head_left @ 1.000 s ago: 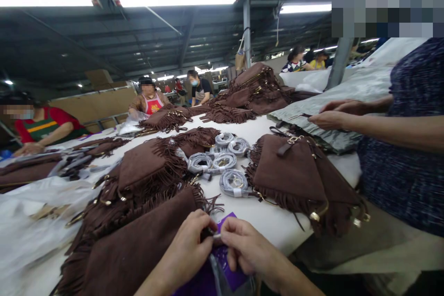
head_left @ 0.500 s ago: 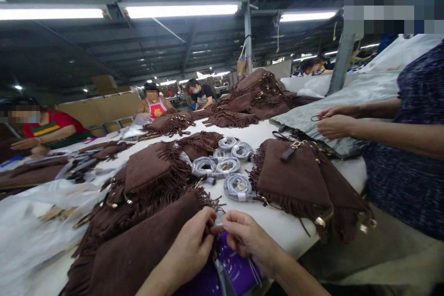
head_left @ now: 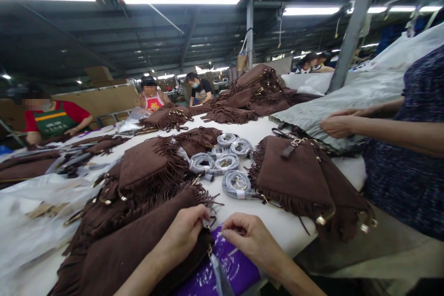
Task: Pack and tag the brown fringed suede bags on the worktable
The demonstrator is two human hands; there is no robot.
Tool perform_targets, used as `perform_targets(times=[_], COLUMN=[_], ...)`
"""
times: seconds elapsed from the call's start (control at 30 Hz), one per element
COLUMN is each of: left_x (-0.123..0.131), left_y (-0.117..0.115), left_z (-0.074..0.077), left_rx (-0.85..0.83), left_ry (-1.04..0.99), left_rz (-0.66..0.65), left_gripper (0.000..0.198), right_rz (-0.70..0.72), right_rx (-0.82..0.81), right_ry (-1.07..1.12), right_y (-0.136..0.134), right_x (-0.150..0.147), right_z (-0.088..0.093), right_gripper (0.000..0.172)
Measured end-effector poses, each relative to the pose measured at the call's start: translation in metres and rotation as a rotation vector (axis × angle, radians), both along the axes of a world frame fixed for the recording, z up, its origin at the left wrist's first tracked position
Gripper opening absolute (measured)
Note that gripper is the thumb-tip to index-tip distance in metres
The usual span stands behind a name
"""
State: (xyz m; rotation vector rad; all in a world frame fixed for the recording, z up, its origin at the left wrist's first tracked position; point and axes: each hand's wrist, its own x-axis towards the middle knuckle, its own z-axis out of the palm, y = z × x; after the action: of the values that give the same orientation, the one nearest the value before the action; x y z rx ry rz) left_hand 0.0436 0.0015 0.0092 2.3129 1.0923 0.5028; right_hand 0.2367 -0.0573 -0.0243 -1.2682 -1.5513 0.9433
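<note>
My left hand rests by the end of a brown fringed bag, its fingers closed; what they pinch is hidden. My right hand hovers over a shiny purple packet, thumb and forefinger pressed together on something too small to make out. A gap separates the two hands. From a gold clasp at the bag's corner hangs a grey wrapped strap, lying over the packet. Beyond my hands are several coiled, wrapped straps.
More brown bags lie on the white table at left, right and in a far pile. A co-worker's hands are at the right. Clear plastic covers the left side. Other people work farther back.
My hands have moved apart, the left one slightly leftward over the bag. The co-worker's ring at right no longer shows. The person at far left has lowered their hands.
</note>
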Motion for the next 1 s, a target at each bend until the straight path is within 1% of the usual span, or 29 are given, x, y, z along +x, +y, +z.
perform_targets(times=[0.1,0.3,0.5,0.67,0.73,0.83,1.0], left_x=[-0.002,-0.001,-0.001,-0.003,-0.003,-0.003,0.001], left_y=[0.000,-0.001,0.000,0.002,0.002,0.002,0.002], left_z=[0.000,0.004,0.001,-0.003,-0.004,-0.003,-0.002], left_rx=[-0.089,-0.166,-0.193,-0.224,-0.222,-0.210,-0.181], left_ry=[-0.043,-0.104,-0.126,-0.139,-0.139,-0.142,-0.151], left_rz=[0.066,0.108,0.102,0.103,0.100,0.099,0.080], left_gripper=[0.021,0.020,0.019,0.019,0.020,0.022,0.021], right_rz=[-0.010,-0.042,-0.004,0.082,0.094,0.103,0.115], right_rx=[0.033,0.071,0.080,0.118,0.126,0.106,0.008], right_ry=[0.001,-0.108,-0.145,-0.156,-0.140,-0.105,-0.090], right_y=[0.008,0.019,0.020,0.023,0.025,0.027,0.026], right_x=[-0.007,-0.011,-0.012,-0.013,-0.014,-0.014,-0.014], right_z=[-0.003,-0.007,-0.005,-0.003,-0.002,-0.001,0.001], right_gripper=[0.015,0.013,0.013,0.014,0.014,0.014,0.014])
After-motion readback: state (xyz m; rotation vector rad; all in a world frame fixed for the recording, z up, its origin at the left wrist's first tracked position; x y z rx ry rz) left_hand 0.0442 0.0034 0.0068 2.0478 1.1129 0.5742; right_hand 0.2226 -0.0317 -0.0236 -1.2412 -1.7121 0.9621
